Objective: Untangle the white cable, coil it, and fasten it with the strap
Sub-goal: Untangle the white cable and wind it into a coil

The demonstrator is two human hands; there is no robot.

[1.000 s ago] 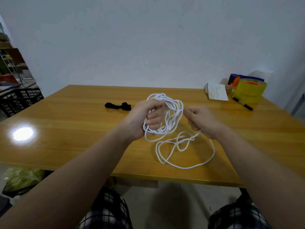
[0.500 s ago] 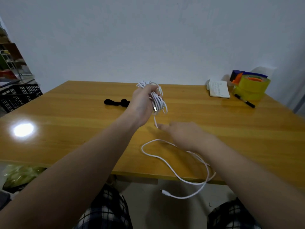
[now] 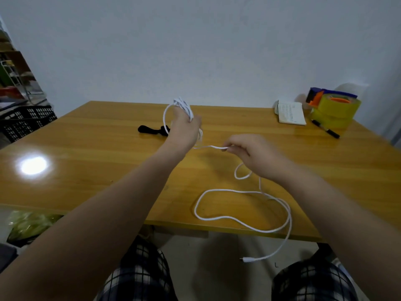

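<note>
Partly, cable (image 3: pixel 211 147) around left hand (image 3: pixel 184 131)

A plain pale wall (image 3: pixel 195 51) fills the back, unmarked and evenly lit. In front of it stands a glossy yellow-brown wooden worktop (image 3: pixel 97 159), with a bright patch of lamp glare (image 3: pixel 33 165) on its left part. At far left, a black slotted crate (image 3: pixel 26 120) sits below cluttered shelves (image 3: pixel 13 79). Below the worktop's near edge the floor (image 3: pixel 217 257) is pale grey, and a green bag (image 3: pixel 28 224) lies at the left.
</note>
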